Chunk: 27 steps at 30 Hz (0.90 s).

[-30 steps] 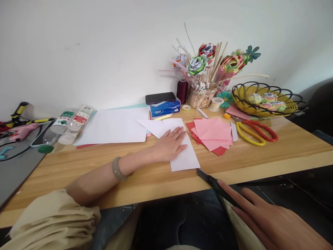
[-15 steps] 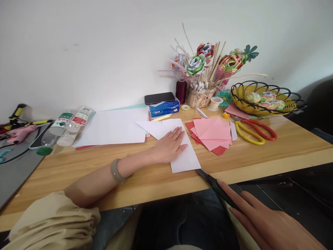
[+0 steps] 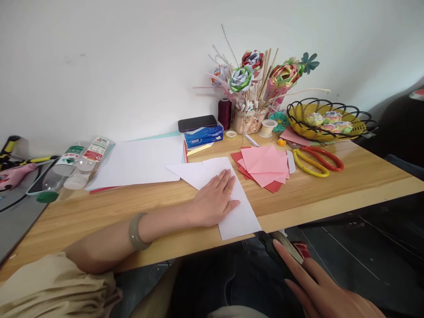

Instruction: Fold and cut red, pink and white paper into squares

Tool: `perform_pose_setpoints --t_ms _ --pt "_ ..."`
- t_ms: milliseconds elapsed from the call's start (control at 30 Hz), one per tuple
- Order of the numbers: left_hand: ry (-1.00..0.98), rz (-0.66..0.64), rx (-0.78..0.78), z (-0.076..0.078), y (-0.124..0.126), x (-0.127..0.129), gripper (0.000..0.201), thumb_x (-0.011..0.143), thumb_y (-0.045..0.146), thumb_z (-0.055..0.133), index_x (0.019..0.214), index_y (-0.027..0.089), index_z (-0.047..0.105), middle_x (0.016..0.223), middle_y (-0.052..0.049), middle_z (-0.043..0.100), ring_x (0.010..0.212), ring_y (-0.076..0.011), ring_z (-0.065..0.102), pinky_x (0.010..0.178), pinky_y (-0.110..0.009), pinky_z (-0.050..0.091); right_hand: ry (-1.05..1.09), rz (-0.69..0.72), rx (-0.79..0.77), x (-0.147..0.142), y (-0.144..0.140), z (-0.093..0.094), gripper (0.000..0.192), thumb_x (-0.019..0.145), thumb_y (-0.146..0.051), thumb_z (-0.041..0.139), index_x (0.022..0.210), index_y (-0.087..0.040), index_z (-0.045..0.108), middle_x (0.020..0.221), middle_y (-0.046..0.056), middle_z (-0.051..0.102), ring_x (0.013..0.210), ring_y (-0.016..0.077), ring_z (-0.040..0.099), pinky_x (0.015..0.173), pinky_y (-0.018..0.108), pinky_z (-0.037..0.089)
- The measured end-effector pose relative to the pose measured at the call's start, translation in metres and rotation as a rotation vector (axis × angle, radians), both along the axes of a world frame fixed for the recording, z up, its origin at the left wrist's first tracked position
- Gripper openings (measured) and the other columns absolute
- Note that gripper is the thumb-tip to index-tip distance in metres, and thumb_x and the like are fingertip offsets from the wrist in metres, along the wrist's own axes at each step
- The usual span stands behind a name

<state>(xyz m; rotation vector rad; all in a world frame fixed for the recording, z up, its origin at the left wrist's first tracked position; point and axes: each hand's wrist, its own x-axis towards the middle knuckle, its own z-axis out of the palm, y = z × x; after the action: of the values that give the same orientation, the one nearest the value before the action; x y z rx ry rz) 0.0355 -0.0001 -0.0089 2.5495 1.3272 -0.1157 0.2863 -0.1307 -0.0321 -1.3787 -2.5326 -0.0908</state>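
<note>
My left hand (image 3: 215,198) lies flat on a folded white paper sheet (image 3: 236,218), fingers stretched out, pressing it to the wooden table. A pointed flap of the sheet reaches left, and its lower corner comes to the table's front edge. In my right hand (image 3: 318,276) is a knife (image 3: 274,254) with a dark handle, the index finger laid along it. The dark blade's tip meets the sheet's lower right corner; the rest is partly hidden by the fingers.
Pink and red paper squares (image 3: 265,165) lie right of the sheet, beside yellow-and-red-handled scissors (image 3: 311,163). White sheets (image 3: 142,161) and plastic bottles (image 3: 86,159) are at left. Behind stand a tissue pack (image 3: 203,136), a pot (image 3: 248,121) of paper flowers and a yellow basket (image 3: 294,126).
The folded sheet has slid toward the table's front edge under my left hand. My right hand and the knife have moved slightly down. The whole view has shifted a little.
</note>
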Motion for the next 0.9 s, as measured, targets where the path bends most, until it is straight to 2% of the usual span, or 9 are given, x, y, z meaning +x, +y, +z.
perform_pose_setpoints --t_ms 133,300,500,567,633,767,900 --pt "0.014 -0.008 -0.015 0.001 0.001 0.0 0.069 0.098 0.049 0.014 0.148 0.001 0.007 0.155 -0.018 -0.006 0.143 -0.0256 -0.008 0.118 -0.042 0.007 0.049 -0.007 0.016 0.001 0.002 0.004 0.066 0.093 -0.022 0.032 0.15 -0.032 0.001 0.077 0.002 0.071 0.029 0.0151 0.053 0.02 0.024 0.036" --pt "0.012 -0.012 -0.01 0.0 0.001 0.0 0.069 0.098 0.049 0.014 0.148 0.001 0.007 0.155 -0.019 -0.005 0.143 -0.0254 -0.007 0.118 -0.042 0.008 0.096 -0.022 0.02 0.004 0.004 0.012 0.065 0.091 -0.029 0.031 0.149 -0.039 0.005 0.086 0.003 0.073 0.025 0.0172 0.049 0.015 0.028 0.033" --pt "0.029 -0.052 0.019 -0.004 0.012 -0.007 0.069 0.099 0.049 0.015 0.148 0.002 0.007 0.155 -0.018 -0.005 0.144 -0.0255 -0.006 0.118 -0.041 0.007 -0.055 0.031 0.108 -0.002 0.012 0.02 0.065 0.093 -0.019 0.029 0.151 -0.027 0.0 0.093 0.007 0.071 0.026 0.0124 0.049 0.02 0.026 0.035" --pt "0.037 -0.075 0.042 -0.005 0.018 -0.01 0.069 0.099 0.048 0.017 0.148 0.001 0.007 0.155 -0.019 -0.004 0.144 -0.0248 -0.006 0.118 -0.04 0.006 -0.106 0.055 0.141 -0.008 0.018 0.025 0.062 0.094 -0.018 0.027 0.151 -0.02 0.002 0.085 0.006 0.07 0.027 0.0128 0.049 0.021 0.026 0.034" --pt "0.043 -0.1 0.062 -0.006 0.023 -0.013 0.068 0.099 0.048 0.018 0.148 0.001 0.007 0.155 -0.019 -0.003 0.144 -0.0239 -0.006 0.118 -0.039 0.006 -0.16 0.071 0.166 -0.013 0.023 0.03 0.059 0.095 -0.016 0.024 0.15 -0.015 0.006 0.078 0.005 0.069 0.032 0.0139 0.053 0.024 0.026 0.036" --pt "0.059 -0.118 0.08 -0.005 0.026 -0.015 0.068 0.099 0.047 0.017 0.148 0.002 0.008 0.155 -0.018 -0.004 0.144 -0.0234 -0.006 0.118 -0.038 0.006 -0.249 0.077 0.194 -0.021 0.027 0.036 0.05 0.096 -0.014 0.02 0.145 -0.011 0.023 0.079 0.006 0.068 0.038 0.0139 0.057 0.029 0.025 0.04" --pt "0.073 -0.105 0.081 -0.003 0.024 -0.013 0.067 0.099 0.046 0.018 0.148 0.002 0.009 0.155 -0.018 -0.002 0.144 -0.0234 -0.004 0.118 -0.038 0.007 -0.261 0.076 0.203 -0.019 0.028 0.037 0.048 0.096 -0.014 0.02 0.143 -0.011 0.027 0.076 0.003 0.066 0.035 0.0132 0.055 0.027 0.025 0.038"
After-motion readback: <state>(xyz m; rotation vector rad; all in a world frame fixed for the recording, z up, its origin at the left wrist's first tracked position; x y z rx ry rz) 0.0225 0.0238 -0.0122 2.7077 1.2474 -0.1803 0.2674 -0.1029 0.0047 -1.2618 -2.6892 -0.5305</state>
